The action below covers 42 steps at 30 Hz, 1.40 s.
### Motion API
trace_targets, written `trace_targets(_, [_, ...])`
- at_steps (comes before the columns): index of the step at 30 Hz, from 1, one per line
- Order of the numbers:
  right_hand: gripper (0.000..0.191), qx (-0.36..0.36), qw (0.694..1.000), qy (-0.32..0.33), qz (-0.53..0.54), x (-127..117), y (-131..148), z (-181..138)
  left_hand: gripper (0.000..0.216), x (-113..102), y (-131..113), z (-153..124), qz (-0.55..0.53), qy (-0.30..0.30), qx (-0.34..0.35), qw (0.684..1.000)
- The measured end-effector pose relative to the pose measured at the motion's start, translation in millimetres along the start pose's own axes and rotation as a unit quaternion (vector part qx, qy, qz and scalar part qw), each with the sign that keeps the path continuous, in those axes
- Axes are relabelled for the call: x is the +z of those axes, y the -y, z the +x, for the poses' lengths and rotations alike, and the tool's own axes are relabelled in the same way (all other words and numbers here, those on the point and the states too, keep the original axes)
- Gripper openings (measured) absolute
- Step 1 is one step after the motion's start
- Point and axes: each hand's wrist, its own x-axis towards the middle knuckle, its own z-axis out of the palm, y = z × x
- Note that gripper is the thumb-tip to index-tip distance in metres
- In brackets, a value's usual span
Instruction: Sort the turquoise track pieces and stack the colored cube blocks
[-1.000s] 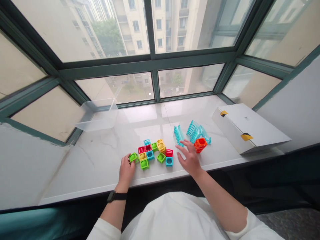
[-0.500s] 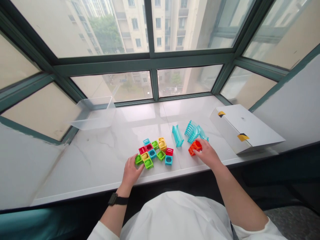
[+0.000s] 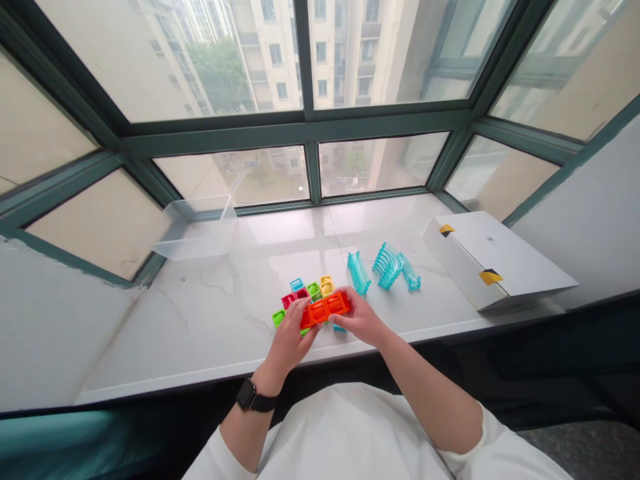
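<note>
A marble windowsill (image 3: 150, 333) runs under a big green-framed window (image 3: 310, 130), apartment towers out beyond the glass, and here you go: both hands together! Your left hand (image 3: 290, 340) and your right hand (image 3: 363, 319) are clamped on an orange block strip (image 3: 325, 310), a joined row of hollow square blocks, one hand at each end, right out in front of you. Look at that grip, the strip sitting level between your hands.

Directly behind the strip and your hands sits a tight cluster of hollow toy blocks (image 3: 313, 290), partly hidden from view. A lime green block (image 3: 279, 318) pokes out just beside your left hand, a yellow block (image 3: 327, 287) sits just past the strip, and a sliver of blue block (image 3: 339, 327) shows under your right hand.

Off past your right hand, a straight teal ridged piece (image 3: 358, 272) lies close by, with a curved teal ridged piece (image 3: 387, 265) just beyond it. Farther right again sits a white box (image 3: 480, 260) with a yellow and black tape patch (image 3: 491, 277) on it. Well away past your left hand, there's a clear plastic tub (image 3: 195, 230) up against the glass. And on your left wrist, a black watch (image 3: 255, 395) above a white sleeve (image 3: 220, 450).
</note>
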Motion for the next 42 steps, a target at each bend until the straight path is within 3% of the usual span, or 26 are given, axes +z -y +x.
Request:
trace_targets(2, [0.047, 0.015, 0.999, -0.034, 0.0, 16.3, -13.4, 7.3, 0.047, 4.5, 7.0, 7.0, 0.006, -0.017, -0.027, 0.999])
trace_targets(5, [0.041, 0.016, 0.991, -0.077, -0.107, 27.8, -27.6, 9.8, 0.041, 6.7, 28.8, 11.2, 0.034, -0.031, -0.064, 0.997])
trace_targets(8, [0.037, -0.011, 0.977, -0.094, -0.189, 29.7, -35.3, 4.3, 0.041, 6.7, 48.5, 13.1, 0.068, -0.012, -0.085, 0.994])
trace_targets(12, [0.033, -0.007, 0.967, -0.127, -0.221, 25.7, -40.1, -4.4, 0.044, 12.5, 62.1, 24.6, 0.079, -0.002, -0.092, 0.993])
trace_targets(19, [0.041, -0.041, 0.975, -0.072, -0.205, 16.4, -40.7, -12.8, 0.048, 22.1, 56.6, 58.2, 0.026, -0.034, -0.075, 0.996])
trace_targets(22, [0.042, -0.038, 0.979, -0.047, -0.192, 14.7, -40.6, -14.3, 0.042, 13.9, 44.5, 50.4, 0.006, -0.013, -0.024, 1.0])
trace_targets(24, [0.043, -0.029, 0.983, -0.043, -0.173, 14.4, -41.7, -13.5, 0.048, 8.5, 36.7, 36.9, -0.003, 0.063, 0.042, 0.997])
trace_targets(26, [0.045, -0.022, 0.987, -0.045, -0.152, 14.2, -43.6, -11.7, 0.051, 6.7, 31.7, 22.0, 0.006, 0.101, 0.064, 0.993])
trace_targets(30, [0.038, -0.015, 0.986, -0.097, -0.138, 9.8, -44.9, -7.1, 0.043, 15.0, 32.5, 0.7, 0.03, 0.068, 0.024, 0.997])
trace_targets(34, [0.037, -0.064, 0.965, -0.187, -0.174, 0.8, -32.2, 2.8, 0.04, 29.1, 34.1, -6.0, 0.076, 0.062, 0.069, 0.993])
trace_targets(38, [0.033, -0.125, 0.951, -0.179, -0.219, -1.7, -16.0, 31.8, 0.038, 34.6, 30.2, -7.4, 0.116, 0.05, 0.088, 0.988])
trace_targets(42, [0.035, -0.087, 0.949, -0.171, -0.25, 4.1, -17.8, 80.1, 0.038, 27.5, 28.7, -10.2, 0.117, 0.065, 0.091, 0.987])
